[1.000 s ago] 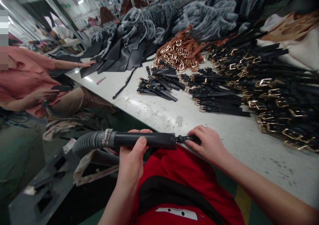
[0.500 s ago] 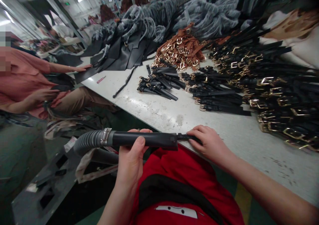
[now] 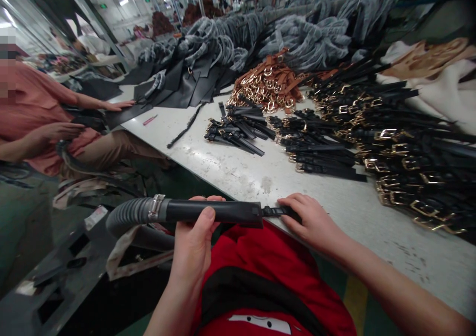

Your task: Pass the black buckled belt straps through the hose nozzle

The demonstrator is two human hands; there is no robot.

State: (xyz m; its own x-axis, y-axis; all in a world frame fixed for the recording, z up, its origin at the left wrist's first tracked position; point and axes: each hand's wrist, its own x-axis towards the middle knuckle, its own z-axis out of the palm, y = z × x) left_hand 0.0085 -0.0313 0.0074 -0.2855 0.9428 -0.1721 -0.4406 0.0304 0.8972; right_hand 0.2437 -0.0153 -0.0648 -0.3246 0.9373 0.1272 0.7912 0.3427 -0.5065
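Observation:
My left hand [image 3: 197, 232] is wrapped round a black hose nozzle [image 3: 230, 213], thumb along its near side. A metal clamp [image 3: 156, 207] joins it to a grey ribbed hose [image 3: 128, 214] that curves away at the left. At the table's front edge my right hand [image 3: 307, 217] is closed over a short black strap [image 3: 275, 211]. The strap's exposed end meets the nozzle's mouth; whether it reaches inside I cannot tell. The far end of the strap is hidden under my fingers.
Black buckled straps [image 3: 323, 152] lie in piles on the white table [image 3: 230, 170], with brown buckled straps [image 3: 269, 81] behind. Farther back are plastic-wrapped coils [image 3: 305, 36]. At the left a person in a pink shirt [image 3: 44, 98] rests a hand on black leather pieces [image 3: 174, 90].
The view has shifted slightly. A bit more of the strap shows between the nozzle's mouth and my right hand. Both hands keep their hold.

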